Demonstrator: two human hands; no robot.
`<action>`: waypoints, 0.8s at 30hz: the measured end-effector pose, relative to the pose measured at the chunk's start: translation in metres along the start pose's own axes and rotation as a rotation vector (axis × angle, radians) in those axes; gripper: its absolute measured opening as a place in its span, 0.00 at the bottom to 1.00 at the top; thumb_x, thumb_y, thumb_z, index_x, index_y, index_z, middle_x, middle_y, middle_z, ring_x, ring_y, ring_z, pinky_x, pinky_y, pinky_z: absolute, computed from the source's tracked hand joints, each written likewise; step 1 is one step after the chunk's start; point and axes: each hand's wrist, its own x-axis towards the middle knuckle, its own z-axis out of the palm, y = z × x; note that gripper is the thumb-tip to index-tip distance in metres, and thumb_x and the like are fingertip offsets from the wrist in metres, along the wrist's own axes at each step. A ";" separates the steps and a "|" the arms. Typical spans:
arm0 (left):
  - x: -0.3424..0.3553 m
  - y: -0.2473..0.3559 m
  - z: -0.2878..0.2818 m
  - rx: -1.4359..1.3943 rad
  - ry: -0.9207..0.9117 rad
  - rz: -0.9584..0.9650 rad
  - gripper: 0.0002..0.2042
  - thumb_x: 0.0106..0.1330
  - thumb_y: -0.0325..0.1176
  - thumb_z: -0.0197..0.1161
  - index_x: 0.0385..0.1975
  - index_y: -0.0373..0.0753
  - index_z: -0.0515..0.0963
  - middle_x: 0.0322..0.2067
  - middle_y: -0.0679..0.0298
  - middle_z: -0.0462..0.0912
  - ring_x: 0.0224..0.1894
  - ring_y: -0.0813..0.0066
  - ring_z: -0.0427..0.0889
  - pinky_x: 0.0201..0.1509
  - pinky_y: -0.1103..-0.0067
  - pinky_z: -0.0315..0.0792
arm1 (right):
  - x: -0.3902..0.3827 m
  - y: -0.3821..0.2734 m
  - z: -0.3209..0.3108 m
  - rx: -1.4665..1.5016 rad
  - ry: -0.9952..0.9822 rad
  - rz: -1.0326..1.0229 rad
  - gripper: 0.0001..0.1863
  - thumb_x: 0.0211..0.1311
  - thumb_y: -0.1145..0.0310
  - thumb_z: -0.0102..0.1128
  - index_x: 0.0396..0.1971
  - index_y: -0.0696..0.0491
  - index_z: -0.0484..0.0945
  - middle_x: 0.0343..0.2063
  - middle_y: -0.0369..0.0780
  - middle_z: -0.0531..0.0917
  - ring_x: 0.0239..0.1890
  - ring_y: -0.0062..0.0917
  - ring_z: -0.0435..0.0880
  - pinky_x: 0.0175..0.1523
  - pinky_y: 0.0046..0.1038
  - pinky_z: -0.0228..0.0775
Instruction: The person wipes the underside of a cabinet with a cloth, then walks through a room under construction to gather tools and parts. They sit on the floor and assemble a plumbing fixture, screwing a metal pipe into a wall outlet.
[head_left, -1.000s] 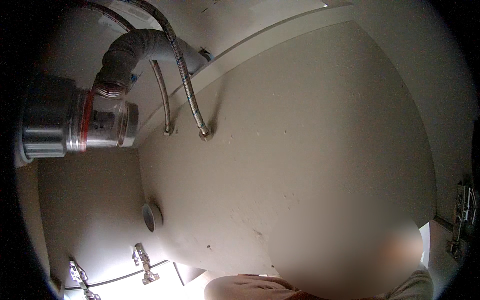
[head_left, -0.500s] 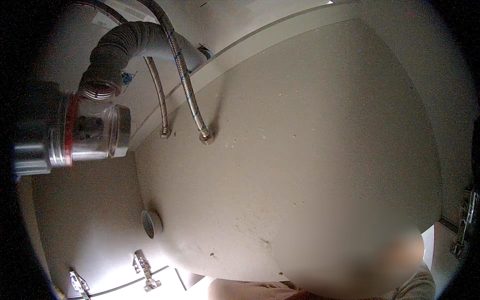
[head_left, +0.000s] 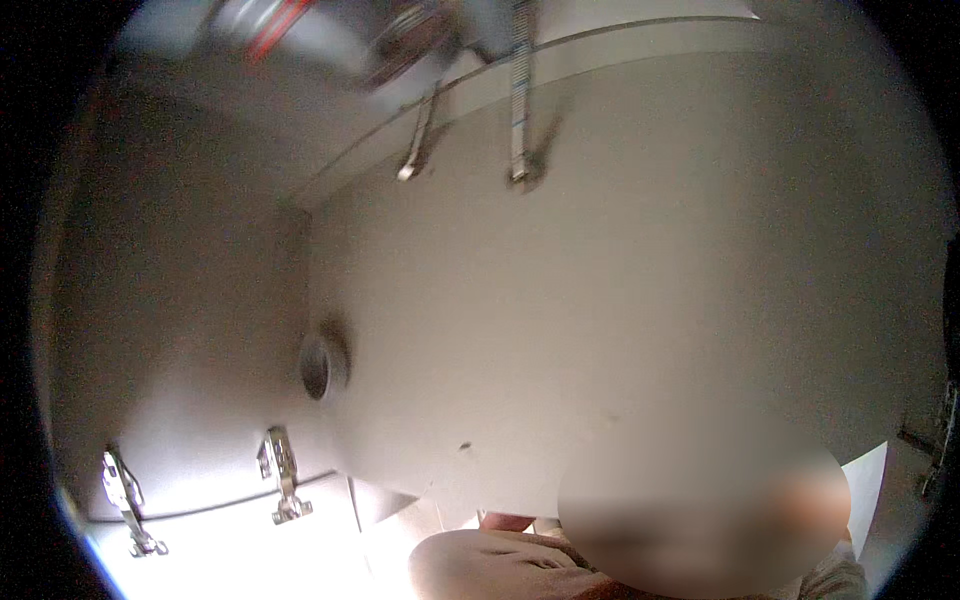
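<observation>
Neither of my hands is identifiable. Beige folded fabric (head_left: 480, 565) shows along the lower edge, beside a smeared, blurred oval that hides whatever lies at the lower right. I face a cabinet interior with a pale panel (head_left: 620, 250), a longer braided hose (head_left: 519, 120), a shorter one (head_left: 425, 125) and a round grey pipe opening (head_left: 322, 365). At the top left, a drain fitting with a red ring (head_left: 278, 30) is smeared by motion.
Two metal hinges (head_left: 285, 475) (head_left: 123, 480) join the brightly lit white door at the lower left to the side wall (head_left: 170, 280). Another dark hinge (head_left: 935, 440) is at the right rim. A pale ledge (head_left: 640, 38) runs along the top of the panel.
My view has swung, so the drain fitting and hoses now sit higher and farther right, partly out of frame and blurred. The pipe opening and left hinges also appear higher.
</observation>
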 end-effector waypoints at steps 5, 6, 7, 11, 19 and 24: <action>-0.006 -0.015 -0.039 -0.008 -0.269 0.054 0.24 0.51 0.14 0.54 0.50 0.37 0.75 0.43 0.58 0.82 0.48 0.61 0.81 0.51 0.66 0.76 | -0.002 -0.019 0.018 -0.072 -0.062 -0.013 0.42 0.66 0.35 0.51 0.66 0.56 0.67 0.60 0.48 0.74 0.54 0.39 0.81 0.61 0.38 0.72; -0.008 -0.020 -0.045 -0.014 -0.294 0.070 0.24 0.50 0.14 0.54 0.50 0.37 0.75 0.43 0.58 0.82 0.48 0.61 0.81 0.51 0.66 0.76 | -0.006 -0.022 0.018 -0.102 -0.088 -0.022 0.42 0.66 0.35 0.51 0.66 0.56 0.67 0.60 0.48 0.73 0.55 0.39 0.81 0.62 0.38 0.72; -0.007 -0.019 -0.036 -0.006 -0.298 0.063 0.24 0.50 0.13 0.54 0.50 0.37 0.75 0.43 0.58 0.82 0.48 0.61 0.82 0.50 0.66 0.77 | -0.012 -0.024 0.017 -0.114 -0.096 -0.022 0.42 0.66 0.35 0.51 0.66 0.56 0.67 0.60 0.48 0.73 0.55 0.39 0.81 0.62 0.38 0.72; -0.030 -0.009 0.005 0.014 -0.214 0.065 0.27 0.43 0.10 0.52 0.49 0.35 0.75 0.41 0.60 0.81 0.46 0.60 0.81 0.49 0.70 0.76 | -0.041 -0.049 0.005 -0.048 -0.222 -0.151 0.43 0.66 0.34 0.51 0.67 0.56 0.66 0.62 0.48 0.73 0.56 0.39 0.81 0.63 0.38 0.71; -0.039 0.003 0.006 0.036 -0.234 0.048 0.31 0.43 0.10 0.52 0.54 0.36 0.72 0.42 0.60 0.80 0.47 0.61 0.81 0.52 0.69 0.75 | -0.174 -0.266 -0.022 -0.074 0.439 -0.461 0.21 0.63 0.66 0.63 0.54 0.60 0.78 0.45 0.48 0.84 0.48 0.34 0.84 0.53 0.35 0.77; -0.017 -0.004 -0.008 0.018 -0.372 0.072 0.31 0.46 0.11 0.51 0.56 0.36 0.72 0.43 0.59 0.81 0.48 0.60 0.80 0.53 0.67 0.76 | -0.101 -0.402 -0.047 -0.495 0.889 -0.978 0.24 0.69 0.58 0.58 0.58 0.59 0.74 0.47 0.41 0.83 0.47 0.24 0.81 0.50 0.26 0.74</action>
